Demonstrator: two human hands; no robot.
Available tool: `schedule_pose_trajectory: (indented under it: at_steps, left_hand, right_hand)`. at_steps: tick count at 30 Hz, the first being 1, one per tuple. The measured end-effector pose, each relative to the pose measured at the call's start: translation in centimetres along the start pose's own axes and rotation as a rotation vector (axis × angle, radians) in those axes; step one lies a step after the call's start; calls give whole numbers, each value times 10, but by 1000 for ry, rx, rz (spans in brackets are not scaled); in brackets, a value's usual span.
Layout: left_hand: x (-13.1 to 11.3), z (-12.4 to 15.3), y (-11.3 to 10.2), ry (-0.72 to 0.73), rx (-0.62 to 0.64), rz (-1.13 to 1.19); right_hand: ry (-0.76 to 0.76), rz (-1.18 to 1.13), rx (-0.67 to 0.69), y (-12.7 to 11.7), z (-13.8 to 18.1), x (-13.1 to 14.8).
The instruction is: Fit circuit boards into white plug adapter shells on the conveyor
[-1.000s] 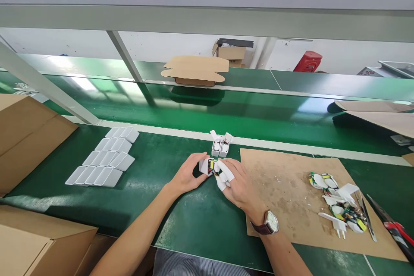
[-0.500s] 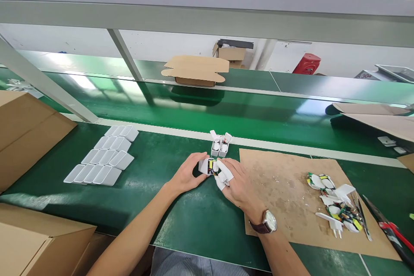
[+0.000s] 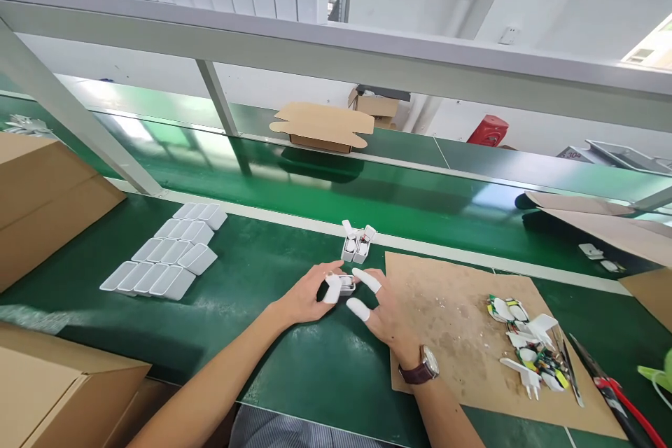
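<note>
My left hand [image 3: 309, 294] is closed around a small white plastic housing [image 3: 347, 285] low over the green bench. A white flap [image 3: 332, 289] stands tilted at the housing's left side, near my left thumb. My right hand [image 3: 387, 311] is just to the right, its thumb and forefinger, both in white finger covers, spread apart with nothing between them. The forefinger tip is close to the housing; I cannot tell whether it touches. Just beyond sit two similar white housings [image 3: 355, 248], side by side, with raised lids and parts inside.
Rows of white plastic shells [image 3: 157, 276] lie on the left, near cardboard boxes [image 3: 57, 385]. At right, a cardboard sheet [image 3: 441, 343] bears circuit boards [image 3: 507, 309], a white plug piece [image 3: 528, 376] and tweezers [image 3: 572, 371]. Red-handled pliers [image 3: 612, 392] lie along its right edge.
The circuit parts seen between my hands now sit lower inside the housing, mostly hidden. My right hand has let go and its fingers have spread. The view has tilted slightly.
</note>
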State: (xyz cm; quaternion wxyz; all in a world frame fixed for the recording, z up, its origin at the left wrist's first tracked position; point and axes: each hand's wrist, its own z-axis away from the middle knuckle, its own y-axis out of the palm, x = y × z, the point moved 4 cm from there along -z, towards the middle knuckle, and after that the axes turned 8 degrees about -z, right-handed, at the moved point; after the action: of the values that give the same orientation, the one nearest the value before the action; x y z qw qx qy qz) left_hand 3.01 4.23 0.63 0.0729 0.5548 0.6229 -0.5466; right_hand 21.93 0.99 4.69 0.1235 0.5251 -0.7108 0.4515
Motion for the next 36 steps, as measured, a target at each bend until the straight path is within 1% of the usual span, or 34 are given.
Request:
schedule_pose_trajectory:
  at_steps: [2,6,9,12,17,20,22,25,27,28,30,32,36]
  left_hand:
    - [2,-1,1,-49,-12,115]
    - [4,-4,-3,-126,-75,346]
    - [3,-4,-5,-165,-86,417]
    - [1,-2,-5,-177,-80,378]
    - [-3,-1,-7,-152,-112,244]
    - [-5,-1,-9,-149,-138,176]
    - [-6,-2,-9,-146,-158,137]
    - [-6,-2,-10,-126,-184,118]
    - [-7,-1,-12,-91,-209,124]
    - [-8,-1,-13,-65,-222,125]
    - [-8,-2,-13,-32,-229,114]
    - [-8,-3,-14,-38,-235,80]
    - [-6,-4,-14,-70,-255,33]
  right_hand:
    - [7,-36,14,2,0,-1]
    - [-46,-19,126,13,1,-5]
    - [-57,20,147,17,2,-9]
    - [-51,20,127,17,3,-10]
    - [-31,-21,30,16,3,-7]
    - [22,-16,85,21,2,-9]
    - [20,-18,99,23,3,-11]
    - [-29,-23,36,20,3,-8]
    - [-16,-22,11,18,2,-7]
    - [1,-21,19,18,1,-6]
    - [28,-16,77,21,1,-6]
    - [30,0,123,24,1,-6]
    - [48,64,77,26,5,-11]
